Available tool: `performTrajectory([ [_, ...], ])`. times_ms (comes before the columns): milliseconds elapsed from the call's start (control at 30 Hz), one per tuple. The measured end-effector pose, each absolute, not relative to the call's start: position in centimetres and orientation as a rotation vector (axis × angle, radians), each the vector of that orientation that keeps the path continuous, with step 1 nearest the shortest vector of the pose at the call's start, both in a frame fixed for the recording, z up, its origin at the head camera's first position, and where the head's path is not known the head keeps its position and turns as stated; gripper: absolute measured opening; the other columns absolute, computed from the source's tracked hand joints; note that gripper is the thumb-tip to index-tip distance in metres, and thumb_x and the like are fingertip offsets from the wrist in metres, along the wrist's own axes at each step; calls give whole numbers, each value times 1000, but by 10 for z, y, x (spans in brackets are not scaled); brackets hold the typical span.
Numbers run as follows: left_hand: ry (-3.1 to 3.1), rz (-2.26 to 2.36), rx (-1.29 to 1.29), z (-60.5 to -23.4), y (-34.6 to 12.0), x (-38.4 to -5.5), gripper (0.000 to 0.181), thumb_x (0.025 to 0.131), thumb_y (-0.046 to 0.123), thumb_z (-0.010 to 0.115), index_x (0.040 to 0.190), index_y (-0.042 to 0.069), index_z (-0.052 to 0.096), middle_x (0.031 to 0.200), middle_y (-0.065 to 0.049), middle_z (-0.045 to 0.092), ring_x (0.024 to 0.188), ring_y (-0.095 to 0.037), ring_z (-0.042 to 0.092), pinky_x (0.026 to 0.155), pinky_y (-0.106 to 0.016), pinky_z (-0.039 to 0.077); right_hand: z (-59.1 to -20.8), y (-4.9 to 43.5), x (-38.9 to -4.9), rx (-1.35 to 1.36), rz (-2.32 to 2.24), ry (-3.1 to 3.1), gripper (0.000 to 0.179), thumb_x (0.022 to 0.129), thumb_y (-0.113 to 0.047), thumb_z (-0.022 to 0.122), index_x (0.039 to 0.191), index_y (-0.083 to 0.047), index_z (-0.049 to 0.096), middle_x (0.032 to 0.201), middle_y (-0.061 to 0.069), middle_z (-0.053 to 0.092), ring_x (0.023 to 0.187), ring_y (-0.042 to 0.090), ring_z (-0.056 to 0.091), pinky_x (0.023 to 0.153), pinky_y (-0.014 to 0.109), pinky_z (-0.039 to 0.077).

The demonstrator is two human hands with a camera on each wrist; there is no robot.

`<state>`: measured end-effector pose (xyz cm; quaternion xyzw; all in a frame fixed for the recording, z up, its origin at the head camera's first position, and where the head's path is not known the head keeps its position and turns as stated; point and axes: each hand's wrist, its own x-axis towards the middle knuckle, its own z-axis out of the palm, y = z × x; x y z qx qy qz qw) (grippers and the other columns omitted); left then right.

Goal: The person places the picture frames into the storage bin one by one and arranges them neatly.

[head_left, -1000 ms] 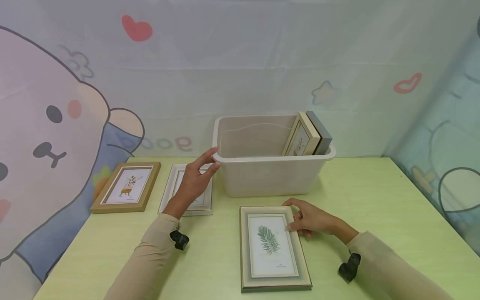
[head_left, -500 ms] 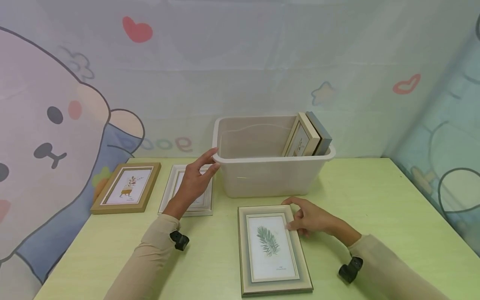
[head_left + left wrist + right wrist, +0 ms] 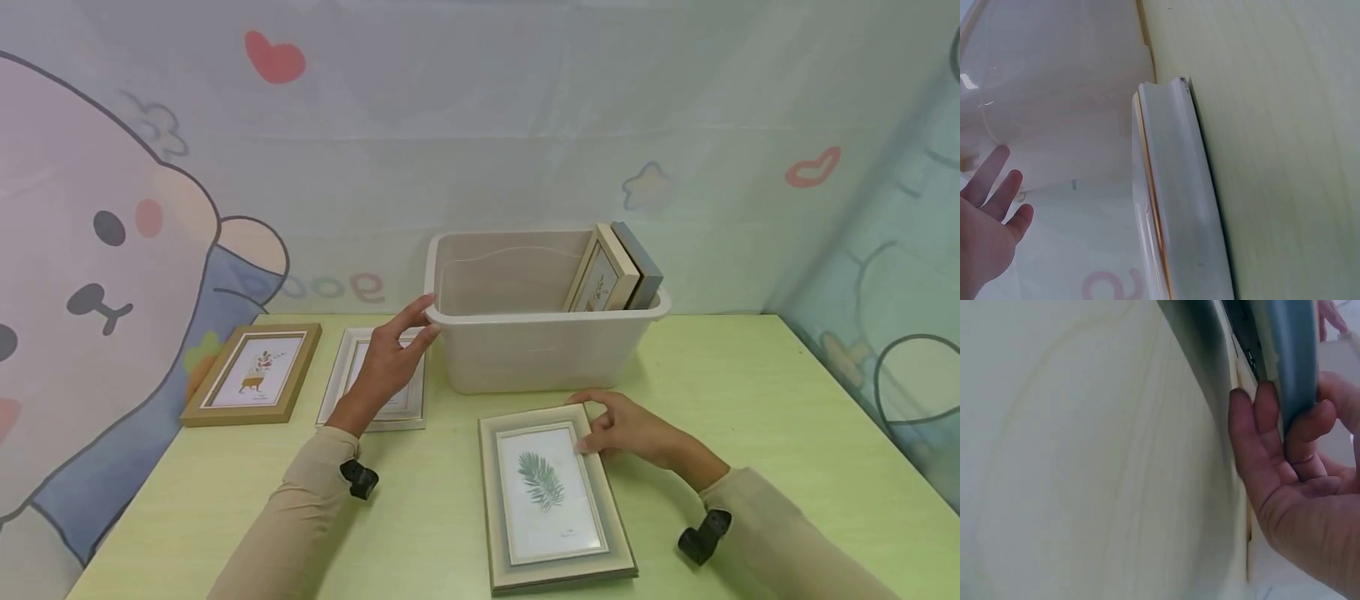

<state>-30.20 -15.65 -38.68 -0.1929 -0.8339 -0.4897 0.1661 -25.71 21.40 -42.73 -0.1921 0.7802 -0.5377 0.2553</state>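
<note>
My right hand grips the upper right edge of a cream picture frame with a green leaf print. In the right wrist view, fingers curl beneath the frame and the thumb lies over its face; that edge is raised off the table. My left hand touches the left front corner of a white plastic bin, thumb and index finger at the rim. The left wrist view shows its other fingers loosely extended by the bin wall. A white picture frame lies partly hidden behind the left hand.
A brown picture frame with a plant print lies at the table's left. Inside the bin, a beige frame and a grey-blue frame lean at the right end. A cartoon-printed cloth hangs behind the pale green table.
The leaf-print frame has tilted up at its far right edge and turned slightly, shifting a little right, with the right hand on it. The left hand and the bin have stayed put.
</note>
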Motion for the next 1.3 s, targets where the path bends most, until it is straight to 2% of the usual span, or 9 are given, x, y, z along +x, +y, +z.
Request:
performTrajectory([
  [133,-2376,-1402,-554,-389,-156,-303,51,101,25,61,150,23,48,121,-18,69,134,-34,53,111,-63,35,-433,222,-261,-502,-1556,2008,72,88,-5,74,147,2,34,58,-8,39,58,8,42,58,26,41],
  [267,-2374,-1400,-548,-388,-156,-303,51,101,25,61,150,23,48,121,-18,69,134,-33,53,111,-63,34,-431,225,-261,-533,-1582,1985,67,89,-4,72,145,2,37,69,-3,40,58,9,37,56,26,35],
  [567,-2362,-1408,-543,-389,-157,-303,50,100,25,62,149,23,49,119,-18,70,134,-33,53,111,-62,35,-421,226,-262,-508,-1561,1856,55,90,-5,72,133,-10,38,101,8,53,72,12,51,59,26,44],
  [667,-2364,-1412,-540,-390,-157,-303,50,100,25,62,149,24,49,119,-17,70,135,-33,52,111,-62,35,-418,228,-264,-566,-1560,1746,66,89,-1,71,139,-13,30,107,8,59,75,13,60,58,25,48],
  [733,-2365,-1409,-540,-389,-157,-303,51,100,25,62,149,24,48,120,-17,70,135,-32,52,112,-62,34,-416,229,-265,-609,-1559,1671,80,87,0,72,148,-16,23,98,6,62,71,12,63,56,25,51],
  [867,-2374,-1404,-538,-389,-157,-303,51,100,25,62,150,24,48,121,-17,70,137,-32,50,112,-62,34,-416,230,-267,-681,-1563,1515,94,87,0,74,157,-21,15,108,10,70,81,15,71,58,28,57],
  [967,-2379,-1400,-535,-388,-157,-303,51,101,25,61,150,23,48,122,-17,69,138,-33,49,112,-62,34,-419,230,-269,-723,-1572,1417,82,89,1,71,156,-16,25,127,15,64,101,24,71,67,36,60],
  [1100,-2380,-1395,-534,-387,-156,-303,51,100,26,62,150,23,48,121,-17,70,137,-32,50,112,-62,34,-424,229,-271,-767,-1595,1350,62,90,0,70,144,-11,44,132,14,61,113,26,67,82,45,59],
  [1300,-2382,-1393,-527,-387,-157,-302,51,100,25,62,150,23,48,120,-17,70,136,-32,51,112,-62,34,-426,227,-273,-858,-1612,1284,50,88,-5,75,131,-11,50,128,9,63,107,15,66,85,34,57],
])
